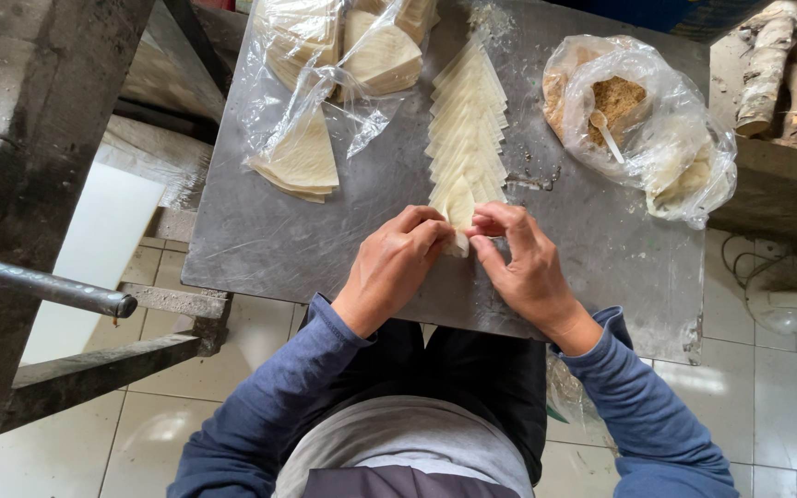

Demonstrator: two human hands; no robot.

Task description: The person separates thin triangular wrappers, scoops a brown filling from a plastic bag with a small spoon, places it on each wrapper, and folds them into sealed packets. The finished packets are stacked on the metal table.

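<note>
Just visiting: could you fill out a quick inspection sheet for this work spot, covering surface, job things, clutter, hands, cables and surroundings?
Surface: grey metal table, dusted with flour and crumbs.
Job's things: a fanned row of pale wrappers; both hands pinch the nearest wrapper.
Clutter: clear bag of wrapper stacks; bag of brown filling with a white spoon.
Hands: left hand and right hand, fingertips closed on the wrapper.
Cables: a thin cord on the floor at right.
Surroundings: white tiled floor, metal bar, cut logs.
</note>
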